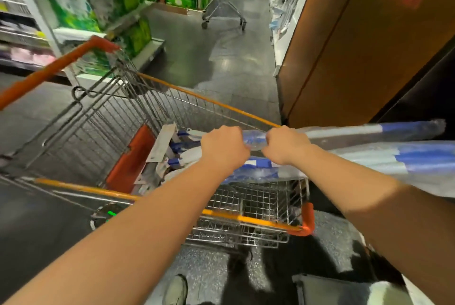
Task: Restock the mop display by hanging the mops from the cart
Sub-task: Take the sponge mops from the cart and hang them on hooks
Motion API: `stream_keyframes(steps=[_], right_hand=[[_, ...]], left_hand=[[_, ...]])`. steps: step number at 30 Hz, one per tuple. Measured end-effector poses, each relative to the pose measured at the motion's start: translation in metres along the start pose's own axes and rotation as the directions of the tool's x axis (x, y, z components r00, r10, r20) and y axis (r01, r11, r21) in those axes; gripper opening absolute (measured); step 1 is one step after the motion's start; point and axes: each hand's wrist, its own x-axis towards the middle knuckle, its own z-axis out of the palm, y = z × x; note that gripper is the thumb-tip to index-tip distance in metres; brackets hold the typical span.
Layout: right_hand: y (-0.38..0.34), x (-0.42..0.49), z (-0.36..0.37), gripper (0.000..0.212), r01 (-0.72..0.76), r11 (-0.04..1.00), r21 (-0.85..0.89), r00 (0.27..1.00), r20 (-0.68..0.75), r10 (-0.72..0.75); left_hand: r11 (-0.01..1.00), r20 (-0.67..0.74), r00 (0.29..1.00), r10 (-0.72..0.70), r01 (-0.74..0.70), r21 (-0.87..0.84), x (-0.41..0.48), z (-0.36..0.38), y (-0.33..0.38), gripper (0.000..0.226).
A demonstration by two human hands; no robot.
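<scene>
Store aisle (221, 58): left hand (224, 148), right hand (285, 144) around apparently wrapped mop (369, 130).

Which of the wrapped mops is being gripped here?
The upper mop, its handle clasped by left hand and right hand side by side; the lower mop lies across the cart beneath the right forearm, unheld.
</scene>
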Motion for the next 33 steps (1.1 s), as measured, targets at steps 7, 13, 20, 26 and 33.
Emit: stream_keyframes(steps=[7,13,20,26,33], right_hand=[[-0.024,0.066,0.013,0.026,0.052,0.998,-0.044,0.998,0.041,-0.050],[-0.045,0.132,0.022,0.018,0.078,0.997,-0.007,0.989,0.127,-0.077],[-0.049,0.178,0.037,0.030,0.085,0.996,-0.001,0.979,0.186,-0.083],[-0.032,0.206,0.069,0.014,0.170,0.985,0.042,0.982,0.071,-0.173],[-0.010,0.237,0.098,0.021,0.229,0.969,0.089,0.970,0.058,-0.235]], left_hand=[[0.985,0.020,0.991,-0.135,0.136,-0.104,0.043,0.031,-0.041,0.035],[0.964,0.134,0.965,-0.223,0.239,-0.118,0.087,0.066,-0.069,0.028],[0.918,0.178,0.939,-0.295,0.330,-0.219,0.116,0.099,-0.079,0.027],[0.688,0.280,0.850,-0.446,0.526,-0.501,0.127,0.141,-0.052,0.031],[0.061,0.495,0.617,-0.612,0.661,-0.748,0.153,0.176,-0.016,0.031]])
